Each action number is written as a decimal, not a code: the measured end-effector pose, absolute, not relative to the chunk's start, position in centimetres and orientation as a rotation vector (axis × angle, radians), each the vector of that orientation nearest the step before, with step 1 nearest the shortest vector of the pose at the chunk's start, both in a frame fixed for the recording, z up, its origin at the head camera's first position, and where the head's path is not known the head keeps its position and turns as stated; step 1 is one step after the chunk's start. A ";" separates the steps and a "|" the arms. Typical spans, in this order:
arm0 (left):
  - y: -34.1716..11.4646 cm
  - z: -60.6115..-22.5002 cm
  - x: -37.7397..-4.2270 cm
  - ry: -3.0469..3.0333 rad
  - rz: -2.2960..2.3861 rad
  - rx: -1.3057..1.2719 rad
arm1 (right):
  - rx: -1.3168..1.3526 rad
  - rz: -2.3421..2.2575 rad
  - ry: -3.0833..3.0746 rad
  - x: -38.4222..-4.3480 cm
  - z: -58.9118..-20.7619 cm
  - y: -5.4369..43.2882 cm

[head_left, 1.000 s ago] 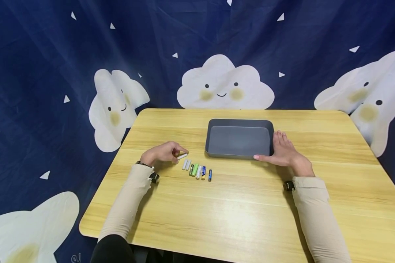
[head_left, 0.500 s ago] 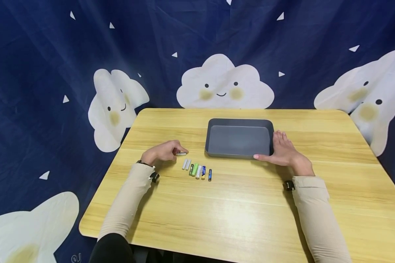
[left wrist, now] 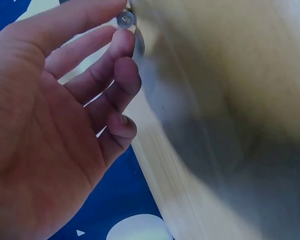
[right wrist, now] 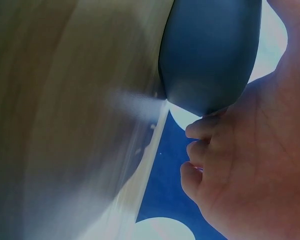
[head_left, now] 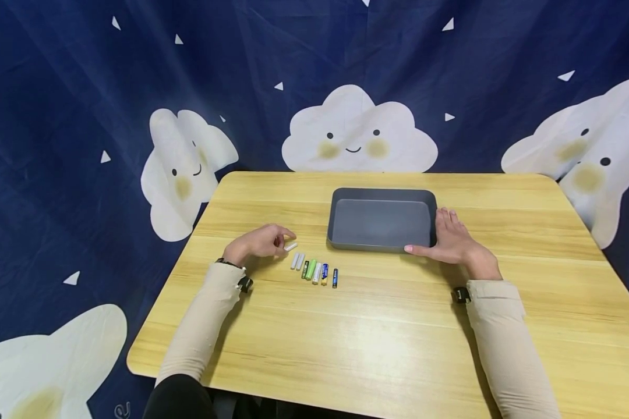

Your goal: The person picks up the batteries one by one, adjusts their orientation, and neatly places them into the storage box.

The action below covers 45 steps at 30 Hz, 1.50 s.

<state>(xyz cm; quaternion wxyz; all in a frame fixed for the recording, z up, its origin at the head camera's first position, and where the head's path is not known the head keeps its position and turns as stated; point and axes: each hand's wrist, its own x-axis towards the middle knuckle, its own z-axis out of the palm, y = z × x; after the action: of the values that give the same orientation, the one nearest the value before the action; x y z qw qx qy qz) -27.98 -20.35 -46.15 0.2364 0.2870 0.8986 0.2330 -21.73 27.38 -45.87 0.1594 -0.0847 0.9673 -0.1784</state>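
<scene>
At the left of the table, my left hand (head_left: 264, 241) holds a white battery (head_left: 290, 247) between thumb and fingers, just behind a row of batteries. In the left wrist view, the round end of that battery (left wrist: 125, 19) shows between the fingertips, and the other fingers are loosely bent. The row has two white batteries (head_left: 296, 261), a green one (head_left: 311, 269), a blue one with a gold end (head_left: 324, 274) and several others. My right hand (head_left: 453, 241) rests with straight fingers against the right end of a dark grey tray (head_left: 381, 249), its thumb at the front corner.
The wooden table (head_left: 377, 343) has rounded corners. Behind it hangs a dark blue curtain (head_left: 251, 58) with white clouds. A dark blue battery (head_left: 335, 278) lies at the right end of the row, slightly apart from its neighbour.
The white battery in my left hand has turned and shifted slightly between the fingertips. My right hand, the tray and the row of batteries have stayed in place.
</scene>
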 end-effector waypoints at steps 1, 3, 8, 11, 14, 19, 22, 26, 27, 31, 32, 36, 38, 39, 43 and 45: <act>-20.3 -46.2 -27.9 2.452 0.649 0.787 | -0.241 -0.510 2.764 -21.7 -45.9 27.4; -20.1 -46.3 -27.9 2.427 0.663 0.797 | -0.240 -0.512 2.761 -21.7 -45.9 27.4; -19.8 -46.4 -27.7 2.392 0.674 0.825 | -0.239 -0.524 2.757 -21.7 -45.9 27.5; -19.7 -46.3 -27.6 2.404 0.668 0.827 | -0.241 -0.527 2.760 -21.7 -45.9 27.5; -19.6 -46.2 -27.5 2.423 0.666 0.808 | -0.245 -0.526 2.763 -21.8 -46.0 27.5; -19.3 -46.3 -27.4 2.441 0.690 0.782 | -0.244 -0.527 2.767 -21.8 -46.0 27.6; -19.2 -46.5 -27.4 2.458 0.685 0.791 | -0.245 -0.529 2.766 -21.8 -46.0 27.6; -19.1 -46.7 -27.5 2.478 0.683 0.800 | -0.245 -0.533 2.763 -21.8 -45.9 27.6; -19.1 -46.7 -27.5 2.483 0.687 0.796 | -0.245 -0.535 2.762 -21.8 -45.9 27.6; -19.2 -46.7 -27.5 2.520 0.706 0.784 | -0.247 -0.539 2.762 -21.8 -45.9 27.6; -19.3 -46.7 -27.6 2.537 0.709 0.788 | -0.248 -0.540 2.762 -21.8 -45.9 27.5; -19.3 -46.3 -27.7 2.604 0.720 0.824 | -0.246 -0.546 2.765 -21.9 -45.8 27.5; -19.1 -46.0 -27.8 2.632 0.731 0.845 | -0.248 -0.547 2.765 -21.8 -45.8 27.5; -19.1 -45.9 -27.9 2.641 0.737 0.850 | -0.249 -0.549 2.768 -21.8 -45.9 27.5; -18.6 -45.5 -28.0 2.678 0.765 0.874 | -0.254 -0.557 2.776 -21.8 -46.0 27.5; -18.3 -45.3 -28.1 2.693 0.787 0.884 | -0.256 -0.565 2.781 -21.8 -46.0 27.5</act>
<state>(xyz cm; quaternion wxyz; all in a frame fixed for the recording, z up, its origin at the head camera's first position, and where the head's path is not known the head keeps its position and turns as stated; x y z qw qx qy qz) -28.12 -18.32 -45.31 0.1000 0.2991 0.9109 0.2663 -21.82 27.53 -45.99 0.1454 -0.0890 0.9657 -0.1961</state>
